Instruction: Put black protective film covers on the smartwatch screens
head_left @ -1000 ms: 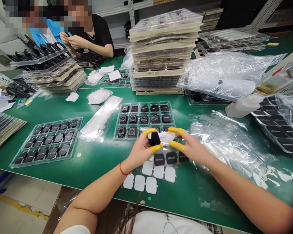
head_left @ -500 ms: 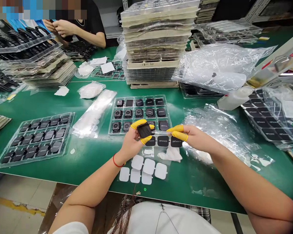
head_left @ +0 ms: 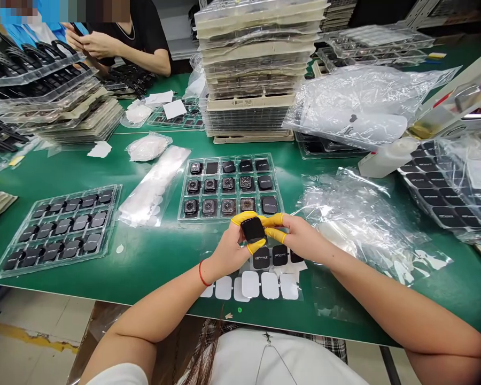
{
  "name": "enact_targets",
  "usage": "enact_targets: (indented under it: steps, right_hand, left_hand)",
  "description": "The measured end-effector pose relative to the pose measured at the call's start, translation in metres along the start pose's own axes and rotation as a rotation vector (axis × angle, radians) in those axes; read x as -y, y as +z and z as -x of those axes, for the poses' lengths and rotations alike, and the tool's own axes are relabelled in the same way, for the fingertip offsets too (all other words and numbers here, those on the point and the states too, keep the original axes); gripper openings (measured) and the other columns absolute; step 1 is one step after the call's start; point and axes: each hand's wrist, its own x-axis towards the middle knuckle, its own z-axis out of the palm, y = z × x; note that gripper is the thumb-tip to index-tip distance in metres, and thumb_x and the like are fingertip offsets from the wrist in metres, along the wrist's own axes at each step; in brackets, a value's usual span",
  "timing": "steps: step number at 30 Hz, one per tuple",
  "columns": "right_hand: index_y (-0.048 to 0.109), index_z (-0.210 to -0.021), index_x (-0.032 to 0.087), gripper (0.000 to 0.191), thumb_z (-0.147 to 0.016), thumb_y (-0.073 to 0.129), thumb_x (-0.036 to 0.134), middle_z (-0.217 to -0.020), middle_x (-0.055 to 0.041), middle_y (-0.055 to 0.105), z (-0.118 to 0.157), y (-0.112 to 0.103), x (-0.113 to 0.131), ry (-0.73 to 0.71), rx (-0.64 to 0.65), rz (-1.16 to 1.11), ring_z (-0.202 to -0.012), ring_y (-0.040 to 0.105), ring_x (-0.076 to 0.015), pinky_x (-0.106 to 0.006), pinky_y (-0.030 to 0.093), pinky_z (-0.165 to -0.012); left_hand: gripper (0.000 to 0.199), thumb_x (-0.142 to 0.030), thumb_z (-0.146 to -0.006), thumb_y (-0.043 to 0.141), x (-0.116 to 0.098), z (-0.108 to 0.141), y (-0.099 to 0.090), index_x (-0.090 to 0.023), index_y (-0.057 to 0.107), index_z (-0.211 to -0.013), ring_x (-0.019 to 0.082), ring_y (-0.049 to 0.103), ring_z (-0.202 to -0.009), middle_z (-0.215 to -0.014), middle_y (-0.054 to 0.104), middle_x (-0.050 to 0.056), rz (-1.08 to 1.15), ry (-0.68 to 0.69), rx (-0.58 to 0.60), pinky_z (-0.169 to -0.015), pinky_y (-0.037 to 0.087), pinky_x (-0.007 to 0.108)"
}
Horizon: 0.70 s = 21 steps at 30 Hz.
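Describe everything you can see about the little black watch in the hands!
The watch body is a dark square with rounded corners and a smooth, plain front facing up, a bit tilted. No strap shows. It's above the green table. The left hand grips its edges; the right hand's yellow-covered fingertips are at its other side.

This is a factory assembly workshop, shown by the green counter [head_left: 152,251] bearing watch-filled plastic trays [head_left: 228,187], a tall tray stack [head_left: 252,80], and co-workers [head_left: 144,43] seated across it.
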Motion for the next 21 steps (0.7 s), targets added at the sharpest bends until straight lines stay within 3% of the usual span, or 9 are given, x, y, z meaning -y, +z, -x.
enact_targets:
  steps: [5, 11, 14, 16, 18, 20, 21]
  right_hand:
    - [0.071, -0.108, 0.023, 0.027, -0.086, 0.055, 0.025, -0.113, -0.0062, 0.068, -0.001, 0.007, -0.002, -0.002, -0.028, -0.077, -0.101, 0.065, -0.023, -0.041, 0.053, -0.093]
    - [0.071, -0.1, 0.019, 0.021, -0.082, 0.062, 0.028, -0.096, -0.0059, 0.071, -0.004, 0.013, -0.006, 0.069, -0.004, -0.179, -0.085, 0.066, -0.0215, -0.039, 0.055, -0.08]
    - [0.073, -0.091, 0.022, 0.013, -0.084, 0.062, 0.025, -0.095, -0.006, 0.07, -0.001, 0.019, -0.008, -0.129, -0.205, -0.074, -0.09, 0.064, -0.023, -0.044, 0.052, -0.085]
    - [0.074, -0.087, 0.025, 0.012, -0.086, 0.062, 0.024, -0.097, -0.0062, 0.07, 0.003, 0.021, -0.006, -0.343, -0.34, 0.021, -0.095, 0.063, -0.0239, -0.048, 0.048, -0.091]
    - [0.074, -0.087, 0.027, 0.012, -0.088, 0.062, 0.024, -0.092, -0.0045, 0.071, 0.009, 0.019, -0.001, -0.527, -0.386, 0.046, -0.091, 0.063, -0.0222, -0.05, 0.046, -0.095]
    - [0.073, -0.086, 0.027, 0.01, -0.088, 0.063, 0.024, -0.085, -0.0025, 0.071, 0.015, 0.013, 0.006, -0.549, -0.39, -0.029, -0.085, 0.063, -0.0199, -0.046, 0.047, -0.094]
    - [0.072, -0.086, 0.027, 0.008, -0.087, 0.064, 0.025, -0.084, -0.0019, 0.071, 0.016, 0.009, 0.009, -0.484, -0.392, -0.09, -0.084, 0.063, -0.0192, -0.044, 0.049, -0.092]
  left_hand:
    - [0.053, -0.034, -0.088, 0.065, 0.007, 0.001, 0.0, -0.023, 0.037, -0.132, 0.023, 0.06, -0.122, -0.132, 0.059, 0.014, 0.001, 0.035, -0.005, -0.103, 0.052, 0.041]
    - [0.053, -0.037, -0.085, 0.068, 0.005, 0.002, 0.002, -0.022, 0.042, -0.128, 0.023, 0.062, -0.118, -0.133, 0.057, 0.015, -0.062, 0.022, -0.007, -0.098, 0.055, 0.039]
    - [0.056, -0.038, -0.083, 0.07, -0.008, -0.004, 0.003, -0.023, 0.038, -0.127, 0.021, 0.063, -0.116, -0.129, 0.061, 0.013, 0.18, -0.095, -0.084, -0.096, 0.054, 0.036]
    - [0.057, -0.041, -0.083, 0.07, -0.018, -0.01, 0.001, -0.023, 0.037, -0.126, 0.018, 0.067, -0.103, -0.122, 0.065, 0.011, 0.335, -0.243, -0.18, -0.085, 0.055, 0.031]
    - [0.057, -0.043, -0.082, 0.071, -0.025, -0.016, -0.003, -0.021, 0.04, -0.124, 0.014, 0.068, -0.087, -0.11, 0.068, 0.008, 0.404, -0.399, -0.217, -0.073, 0.054, 0.026]
    - [0.058, -0.04, -0.076, 0.077, -0.027, -0.02, -0.006, -0.019, 0.045, -0.12, 0.013, 0.067, -0.079, -0.097, 0.068, 0.004, 0.4, -0.506, -0.176, -0.069, 0.054, 0.025]
    - [0.06, -0.037, -0.072, 0.081, -0.026, -0.022, -0.006, -0.019, 0.047, -0.119, 0.013, 0.066, -0.079, -0.093, 0.067, 0.003, 0.389, -0.528, -0.141, -0.07, 0.055, 0.026]
